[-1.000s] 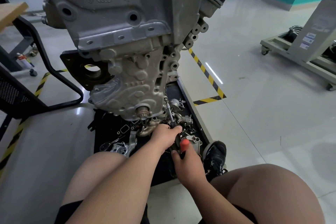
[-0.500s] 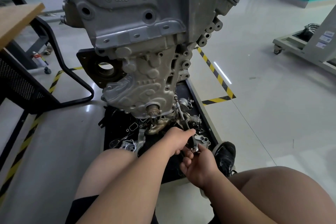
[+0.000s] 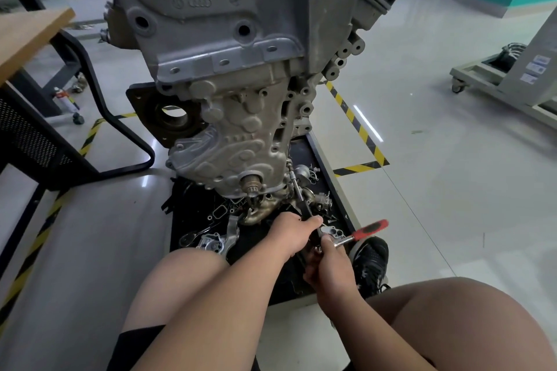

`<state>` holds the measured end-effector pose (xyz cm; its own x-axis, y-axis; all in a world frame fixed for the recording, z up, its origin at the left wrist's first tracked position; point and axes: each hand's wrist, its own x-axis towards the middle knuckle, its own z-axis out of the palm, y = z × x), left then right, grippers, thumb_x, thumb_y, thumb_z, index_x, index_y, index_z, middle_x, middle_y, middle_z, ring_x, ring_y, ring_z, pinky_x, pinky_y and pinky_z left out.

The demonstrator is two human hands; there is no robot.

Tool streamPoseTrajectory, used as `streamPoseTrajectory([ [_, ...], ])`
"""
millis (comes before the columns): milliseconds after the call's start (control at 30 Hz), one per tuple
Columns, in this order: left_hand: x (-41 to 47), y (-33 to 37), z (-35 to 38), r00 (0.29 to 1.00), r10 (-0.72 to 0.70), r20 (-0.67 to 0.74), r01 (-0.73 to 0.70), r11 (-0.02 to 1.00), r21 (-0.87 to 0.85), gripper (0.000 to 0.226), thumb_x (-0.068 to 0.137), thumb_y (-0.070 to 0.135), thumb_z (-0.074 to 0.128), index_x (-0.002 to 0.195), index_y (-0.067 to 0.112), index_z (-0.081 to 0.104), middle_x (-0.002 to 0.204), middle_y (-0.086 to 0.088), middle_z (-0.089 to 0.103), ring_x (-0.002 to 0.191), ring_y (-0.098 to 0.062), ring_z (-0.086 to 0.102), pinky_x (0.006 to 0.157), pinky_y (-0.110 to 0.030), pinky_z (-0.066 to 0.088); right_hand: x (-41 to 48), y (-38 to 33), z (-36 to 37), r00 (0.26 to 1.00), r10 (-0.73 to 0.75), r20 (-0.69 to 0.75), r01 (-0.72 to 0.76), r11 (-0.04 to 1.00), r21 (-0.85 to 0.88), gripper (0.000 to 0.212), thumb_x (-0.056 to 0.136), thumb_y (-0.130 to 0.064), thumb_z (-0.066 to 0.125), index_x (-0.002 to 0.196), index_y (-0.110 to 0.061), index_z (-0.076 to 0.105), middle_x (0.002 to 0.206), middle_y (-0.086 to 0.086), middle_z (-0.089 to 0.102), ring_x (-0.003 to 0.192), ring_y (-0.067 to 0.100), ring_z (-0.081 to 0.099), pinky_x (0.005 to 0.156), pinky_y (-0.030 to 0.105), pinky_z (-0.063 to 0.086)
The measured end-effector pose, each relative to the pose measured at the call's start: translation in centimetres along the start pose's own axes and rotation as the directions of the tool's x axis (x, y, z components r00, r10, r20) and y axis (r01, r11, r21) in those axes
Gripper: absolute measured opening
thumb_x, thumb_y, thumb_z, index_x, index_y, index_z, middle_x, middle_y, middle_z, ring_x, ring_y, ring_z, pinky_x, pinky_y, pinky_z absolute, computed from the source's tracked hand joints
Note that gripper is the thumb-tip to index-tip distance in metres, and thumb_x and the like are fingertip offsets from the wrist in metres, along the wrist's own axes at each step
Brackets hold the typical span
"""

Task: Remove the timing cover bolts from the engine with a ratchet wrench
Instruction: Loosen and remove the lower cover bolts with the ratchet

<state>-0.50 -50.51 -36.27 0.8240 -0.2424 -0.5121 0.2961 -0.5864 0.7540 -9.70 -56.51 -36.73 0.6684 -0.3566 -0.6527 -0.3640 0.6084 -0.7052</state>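
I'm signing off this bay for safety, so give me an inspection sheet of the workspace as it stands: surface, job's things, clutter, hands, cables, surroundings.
Surface: black tray on the glossy floor, below the engine.
Job's things: engine upright, timing cover in place; ratchet wrench with extension bar reaching the cover's lower right edge.
Clutter: loose metal parts and gaskets in the tray.
Hands: left hand grips the extension bar; right hand holds the ratchet wrench near its head.
Cables: nothing seen by the tray.
Surroundings: hazard tape, black mesh frame, wooden tabletop, wheeled cart.
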Motion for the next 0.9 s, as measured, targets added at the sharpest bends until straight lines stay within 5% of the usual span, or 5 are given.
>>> streamPoseTrajectory([
  [167,0.1,0.1,0.4,0.999,0.047,-0.028,-0.048,0.998,-0.035,0.037,0.086,0.045,0.066,0.058,0.024,0.053,0.050,0.010,0.052,0.049,-0.008,0.050,0.046,-0.021,0.036,-0.6,0.6,-0.3,0.922,-0.380,0.071,0.356,0.763,-0.540,0.034,0.100,-0.023,0.046,0.128,-0.043,0.043,0.097,-0.010,0.065,0.073,0.002,0.060,0.067,0.025,0.043],
  [300,0.2,-0.2,0.3,0.999,0.031,-0.041,-0.033,0.998,-0.054,0.038,0.085,0.041,0.070,0.063,0.011,0.058,0.057,0.000,0.057,0.050,-0.014,0.055,0.051,-0.022,0.040,0.0,1.5,-0.3,0.894,-0.393,0.213,0.427,0.607,-0.670,0.054,0.102,-0.020,0.041,0.152,-0.031,0.023,0.120,-0.004,0.055,0.085,0.006,0.051,0.071,0.022,0.038],
  [500,0.2,-0.2,-0.9,0.996,-0.041,-0.080,0.047,0.996,0.073,0.050,0.086,0.051,0.062,0.053,0.018,0.045,0.029,0.010,0.036,0.032,-0.014,0.038,0.038,-0.019,0.026,0.5,1.4,0.7,0.994,-0.059,0.089,0.069,0.991,-0.116,0.023,0.105,-0.026,0.036,0.114,-0.007,0.045,0.064,0.007,0.055,0.038,0.018,0.040,0.042,0.026,0.036],
  [633,0.0,-0.1,-0.7,0.998,-0.065,-0.007,0.065,0.998,0.024,0.045,0.088,0.052,0.060,0.062,0.016,0.055,0.027,0.011,0.035,0.019,-0.008,0.030,0.032,-0.009,0.019,0.6,0.4,0.6,0.967,0.179,0.178,-0.218,0.949,0.228,0.041,0.105,-0.038,0.029,0.083,-0.011,0.049,0.051,0.003,0.045,0.033,0.015,0.028,0.044,0.025,0.030],
  [900,-0.2,-0.2,-0.7,0.999,-0.041,-0.028,0.042,0.999,0.022,0.042,0.088,0.049,0.062,0.067,0.013,0.056,0.043,0.006,0.041,0.025,-0.008,0.034,0.034,-0.012,0.023,0.5,-0.1,0.5,0.913,0.290,0.287,-0.362,0.901,0.241,0.046,0.103,-0.045,0.030,0.074,-0.014,0.048,0.049,-0.003,0.038,0.032,0.010,0.022,0.039,0.022,0.027],
])
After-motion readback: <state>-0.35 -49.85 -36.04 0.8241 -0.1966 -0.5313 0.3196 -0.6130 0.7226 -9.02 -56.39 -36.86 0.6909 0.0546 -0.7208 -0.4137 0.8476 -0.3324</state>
